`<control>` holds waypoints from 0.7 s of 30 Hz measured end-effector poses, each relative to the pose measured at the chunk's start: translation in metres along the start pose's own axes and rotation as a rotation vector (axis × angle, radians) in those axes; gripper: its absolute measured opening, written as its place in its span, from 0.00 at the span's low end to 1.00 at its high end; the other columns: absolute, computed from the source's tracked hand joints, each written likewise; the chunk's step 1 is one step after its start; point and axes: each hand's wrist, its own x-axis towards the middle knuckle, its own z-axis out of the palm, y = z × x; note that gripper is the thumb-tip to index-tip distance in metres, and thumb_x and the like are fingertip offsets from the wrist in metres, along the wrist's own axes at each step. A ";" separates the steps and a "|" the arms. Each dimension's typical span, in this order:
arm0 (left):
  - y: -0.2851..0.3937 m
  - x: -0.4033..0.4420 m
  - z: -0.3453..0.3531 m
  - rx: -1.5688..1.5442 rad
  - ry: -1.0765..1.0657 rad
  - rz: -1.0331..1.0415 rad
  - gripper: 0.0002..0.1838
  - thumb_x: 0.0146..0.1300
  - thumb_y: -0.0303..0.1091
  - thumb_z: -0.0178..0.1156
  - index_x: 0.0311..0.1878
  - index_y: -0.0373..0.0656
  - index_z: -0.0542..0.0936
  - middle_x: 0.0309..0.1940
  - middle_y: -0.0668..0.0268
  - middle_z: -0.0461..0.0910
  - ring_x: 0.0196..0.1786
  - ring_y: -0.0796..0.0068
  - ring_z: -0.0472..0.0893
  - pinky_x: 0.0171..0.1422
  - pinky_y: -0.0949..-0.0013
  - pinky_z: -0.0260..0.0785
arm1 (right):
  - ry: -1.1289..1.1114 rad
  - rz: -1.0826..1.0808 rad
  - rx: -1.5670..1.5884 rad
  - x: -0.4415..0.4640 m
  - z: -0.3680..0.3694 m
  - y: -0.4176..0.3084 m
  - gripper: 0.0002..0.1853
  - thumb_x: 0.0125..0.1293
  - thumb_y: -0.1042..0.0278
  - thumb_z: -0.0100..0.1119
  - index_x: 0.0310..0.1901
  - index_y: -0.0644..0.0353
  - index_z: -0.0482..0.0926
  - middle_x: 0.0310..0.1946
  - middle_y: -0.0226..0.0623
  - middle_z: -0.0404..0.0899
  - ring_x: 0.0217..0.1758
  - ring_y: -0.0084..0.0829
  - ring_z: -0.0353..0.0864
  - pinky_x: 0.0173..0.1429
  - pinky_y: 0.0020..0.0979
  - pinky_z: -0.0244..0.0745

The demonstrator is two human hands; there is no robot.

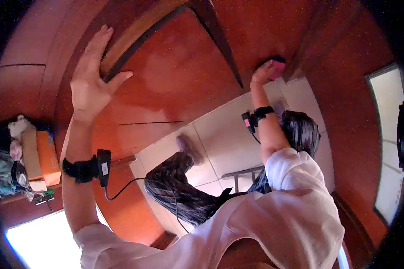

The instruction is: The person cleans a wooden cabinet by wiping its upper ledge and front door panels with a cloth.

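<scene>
My left hand (92, 85) lies with fingers spread against the reddish-brown wooden surface (166, 67), beside a raised wooden edge with a dark gap. It holds nothing. Farther right, my right hand (263, 73) is wrapped over a pink and dark pad (277, 68), which is pressed against the wood near its lower edge. Each forearm has a black strap with a small device, and a cable runs from the left one.
Pale floor tiles (215, 134) show below, with my legs bent over them and part of a dark frame (242, 172) beside them. At the left, an orange box (48, 157) and cloth items sit on a shelf. A framed bright panel (390, 134) is at the right.
</scene>
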 end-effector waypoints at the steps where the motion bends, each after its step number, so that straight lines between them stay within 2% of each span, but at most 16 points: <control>1: -0.003 -0.001 0.000 0.005 0.007 -0.003 0.44 0.40 0.33 0.74 0.65 0.48 0.67 0.64 0.60 0.68 0.65 0.55 0.68 0.68 0.60 0.63 | -0.016 0.128 0.040 0.007 0.004 0.013 0.33 0.72 0.44 0.34 0.65 0.67 0.61 0.65 0.51 0.62 0.66 0.46 0.64 0.69 0.42 0.58; 4: -0.008 -0.005 -0.001 0.031 0.004 -0.006 0.45 0.41 0.35 0.74 0.66 0.51 0.66 0.66 0.63 0.66 0.66 0.57 0.67 0.69 0.60 0.62 | -0.130 0.663 0.521 0.082 0.027 0.080 0.31 0.71 0.42 0.34 0.65 0.57 0.63 0.66 0.40 0.62 0.65 0.41 0.63 0.68 0.41 0.57; 5: -0.008 -0.007 -0.002 0.053 -0.016 -0.033 0.45 0.41 0.37 0.73 0.67 0.53 0.65 0.67 0.65 0.65 0.67 0.58 0.67 0.69 0.59 0.62 | -0.181 1.048 0.822 0.177 0.046 0.155 0.31 0.70 0.41 0.34 0.65 0.54 0.64 0.66 0.37 0.62 0.64 0.39 0.63 0.68 0.41 0.57; 7: -0.007 -0.007 -0.004 0.080 -0.020 -0.057 0.45 0.42 0.39 0.73 0.67 0.55 0.64 0.68 0.67 0.64 0.67 0.59 0.66 0.69 0.59 0.61 | -0.282 0.363 0.570 0.167 0.063 0.129 0.30 0.69 0.47 0.39 0.66 0.57 0.61 0.68 0.36 0.59 0.67 0.38 0.60 0.69 0.39 0.56; 8: -0.006 -0.007 -0.004 0.082 -0.043 -0.077 0.46 0.43 0.37 0.73 0.68 0.53 0.63 0.68 0.66 0.63 0.68 0.59 0.65 0.70 0.60 0.60 | -0.310 0.026 0.433 0.154 0.071 0.115 0.30 0.68 0.49 0.42 0.67 0.58 0.60 0.69 0.36 0.58 0.69 0.38 0.58 0.69 0.39 0.56; 9: -0.004 -0.007 -0.004 0.081 -0.070 -0.097 0.47 0.43 0.35 0.74 0.68 0.51 0.62 0.68 0.65 0.62 0.69 0.58 0.63 0.71 0.61 0.59 | -0.236 0.305 0.735 0.079 0.040 0.011 0.30 0.68 0.52 0.44 0.67 0.59 0.59 0.70 0.37 0.56 0.70 0.39 0.57 0.70 0.39 0.55; 10: -0.004 -0.007 -0.004 0.082 -0.064 -0.091 0.47 0.43 0.35 0.74 0.68 0.51 0.62 0.68 0.65 0.62 0.69 0.58 0.63 0.71 0.61 0.59 | -0.200 0.306 0.849 0.015 0.022 -0.061 0.31 0.67 0.54 0.47 0.67 0.60 0.59 0.70 0.38 0.54 0.70 0.40 0.56 0.71 0.39 0.53; 12: -0.004 -0.006 -0.003 0.084 -0.064 -0.095 0.46 0.43 0.36 0.74 0.68 0.51 0.62 0.69 0.65 0.62 0.69 0.59 0.63 0.70 0.61 0.59 | -0.203 0.095 0.875 -0.031 0.013 -0.145 0.31 0.66 0.58 0.51 0.68 0.62 0.58 0.72 0.41 0.49 0.72 0.42 0.53 0.73 0.39 0.50; 14: -0.003 -0.005 -0.004 0.078 -0.064 -0.091 0.46 0.43 0.36 0.74 0.68 0.51 0.62 0.68 0.64 0.62 0.69 0.58 0.64 0.70 0.61 0.60 | -0.187 -0.138 0.804 -0.055 0.010 -0.197 0.33 0.69 0.61 0.49 0.69 0.63 0.49 0.72 0.41 0.47 0.72 0.40 0.51 0.74 0.38 0.45; 15: -0.003 -0.005 -0.004 0.076 -0.067 -0.096 0.46 0.43 0.36 0.74 0.68 0.51 0.62 0.68 0.64 0.62 0.68 0.58 0.64 0.70 0.61 0.60 | -0.062 -0.372 0.439 -0.048 0.017 -0.205 0.33 0.68 0.64 0.51 0.69 0.66 0.49 0.73 0.44 0.43 0.75 0.39 0.46 0.75 0.41 0.40; 17: 0.000 -0.006 -0.004 0.069 -0.051 -0.106 0.45 0.43 0.36 0.73 0.68 0.54 0.63 0.68 0.67 0.63 0.68 0.60 0.64 0.70 0.60 0.60 | -0.053 -0.639 0.394 -0.061 0.013 -0.238 0.33 0.68 0.61 0.50 0.68 0.68 0.50 0.73 0.51 0.41 0.76 0.44 0.42 0.75 0.42 0.40; 18: 0.003 -0.006 -0.004 0.067 -0.037 -0.120 0.45 0.43 0.37 0.73 0.67 0.57 0.64 0.68 0.69 0.63 0.68 0.61 0.64 0.70 0.59 0.61 | -0.047 -0.635 0.386 -0.068 0.012 -0.249 0.33 0.68 0.61 0.50 0.68 0.68 0.50 0.73 0.51 0.41 0.76 0.44 0.42 0.75 0.42 0.40; 20: 0.007 -0.003 -0.005 0.042 -0.049 -0.130 0.44 0.43 0.36 0.73 0.67 0.55 0.64 0.68 0.67 0.64 0.68 0.61 0.64 0.70 0.59 0.60 | 0.073 -0.777 0.326 -0.075 0.011 -0.260 0.25 0.68 0.65 0.49 0.66 0.62 0.64 0.70 0.51 0.53 0.71 0.45 0.54 0.71 0.41 0.52; 21: 0.009 -0.003 -0.004 0.025 -0.057 -0.147 0.44 0.43 0.34 0.73 0.67 0.53 0.65 0.67 0.66 0.64 0.68 0.60 0.64 0.70 0.59 0.60 | 0.078 -0.762 0.311 -0.069 0.010 -0.256 0.25 0.68 0.65 0.49 0.66 0.62 0.64 0.70 0.51 0.53 0.71 0.45 0.54 0.71 0.41 0.52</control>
